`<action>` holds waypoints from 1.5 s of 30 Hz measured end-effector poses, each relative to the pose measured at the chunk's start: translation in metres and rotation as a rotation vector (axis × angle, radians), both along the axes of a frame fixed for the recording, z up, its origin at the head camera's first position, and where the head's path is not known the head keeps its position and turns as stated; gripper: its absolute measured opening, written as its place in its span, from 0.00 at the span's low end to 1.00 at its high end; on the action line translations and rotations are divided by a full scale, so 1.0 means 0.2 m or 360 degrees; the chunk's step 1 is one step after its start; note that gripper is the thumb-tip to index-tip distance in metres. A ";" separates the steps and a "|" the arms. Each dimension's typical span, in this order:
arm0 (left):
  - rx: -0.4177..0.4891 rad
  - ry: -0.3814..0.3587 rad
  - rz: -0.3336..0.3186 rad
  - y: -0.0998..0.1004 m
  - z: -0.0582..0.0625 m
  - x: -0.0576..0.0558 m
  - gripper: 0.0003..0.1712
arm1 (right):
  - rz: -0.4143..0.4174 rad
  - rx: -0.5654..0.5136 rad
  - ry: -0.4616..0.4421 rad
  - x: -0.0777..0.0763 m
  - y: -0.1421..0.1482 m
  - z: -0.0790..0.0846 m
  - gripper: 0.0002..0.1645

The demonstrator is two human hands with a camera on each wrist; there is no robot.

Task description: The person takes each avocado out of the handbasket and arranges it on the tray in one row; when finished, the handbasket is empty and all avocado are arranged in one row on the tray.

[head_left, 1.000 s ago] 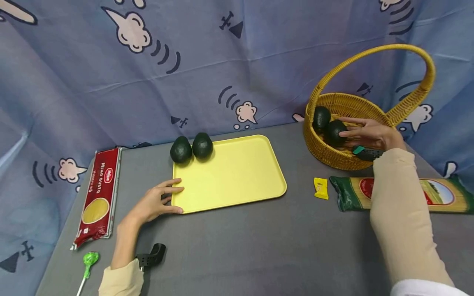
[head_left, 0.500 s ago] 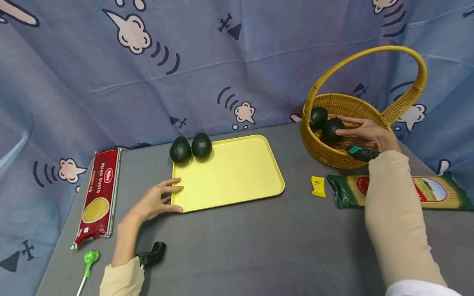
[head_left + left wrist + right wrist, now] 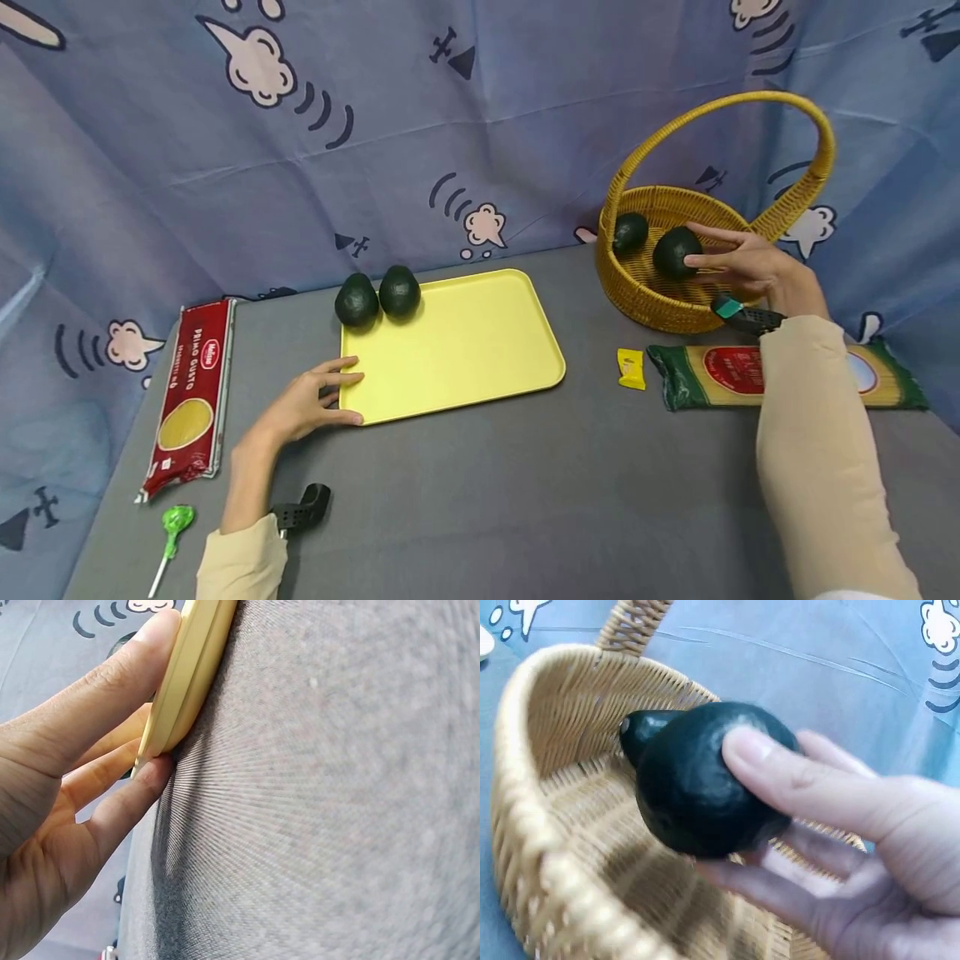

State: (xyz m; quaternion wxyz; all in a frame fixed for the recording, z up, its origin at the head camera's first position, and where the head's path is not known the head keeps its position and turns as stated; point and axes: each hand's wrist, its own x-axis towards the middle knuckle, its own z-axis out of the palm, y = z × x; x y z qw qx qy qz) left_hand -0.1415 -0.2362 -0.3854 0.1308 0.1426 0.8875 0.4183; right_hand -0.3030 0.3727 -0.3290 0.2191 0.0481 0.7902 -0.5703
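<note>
My right hand (image 3: 750, 262) grips a dark green avocado (image 3: 705, 780) between thumb and fingers, inside the yellow wicker basket (image 3: 660, 315). In the right wrist view the avocado is above the basket's floor. A second avocado (image 3: 631, 232) lies at the basket's left side, partly hidden in the right wrist view. On the left, my left hand (image 3: 303, 404) holds the yellow tray (image 3: 457, 346) by its near left corner, thumb on the near rim (image 3: 191, 675) and fingers at the left edge. Two more avocados (image 3: 357, 300) (image 3: 400, 292) sit side by side at the tray's far left corner.
A red spaghetti pack (image 3: 187, 396) and a green lollipop (image 3: 176, 521) lie at the left. Right of the tray are a small yellow wrapped candy (image 3: 631, 368) and a green-ended spaghetti pack (image 3: 705, 377), partly under the right forearm. A patterned curtain (image 3: 525, 125) hangs behind the table.
The avocado in my right hand has come up and away from the other one in the basket, leaving a gap. My left hand stays on the tray; the head view has shifted slightly.
</note>
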 end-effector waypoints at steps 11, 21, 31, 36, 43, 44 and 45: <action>-0.0057 0.0004 0.0002 -0.01 -0.02 -0.01 0.38 | 0.0083 -0.0142 0.0173 0.07 0.00 -0.01 0.42; -0.0055 0.0010 -0.0012 -0.02 -0.04 -0.01 0.38 | -0.0056 -0.0572 0.0385 0.19 -0.10 0.05 0.44; -0.0032 -0.0033 -0.0002 -0.01 -0.02 -0.01 0.39 | 0.0233 -0.0917 0.0604 0.30 -0.40 0.09 0.42; -0.0066 -0.0025 -0.0008 -0.01 -0.01 -0.01 0.38 | 0.0422 -0.0984 0.0650 0.28 -0.54 0.04 0.42; -0.0091 -0.0026 -0.0010 -0.01 -0.01 -0.01 0.38 | 0.0560 -0.1031 0.0605 0.21 -0.75 -0.07 0.45; -0.0094 -0.0032 -0.0005 -0.01 -0.01 -0.01 0.38 | 0.0572 -0.1031 0.0596 0.20 -0.78 -0.09 0.46; -0.0090 -0.0035 -0.0005 -0.01 -0.01 -0.01 0.38 | 0.0573 -0.1025 0.0574 0.19 -0.80 -0.10 0.46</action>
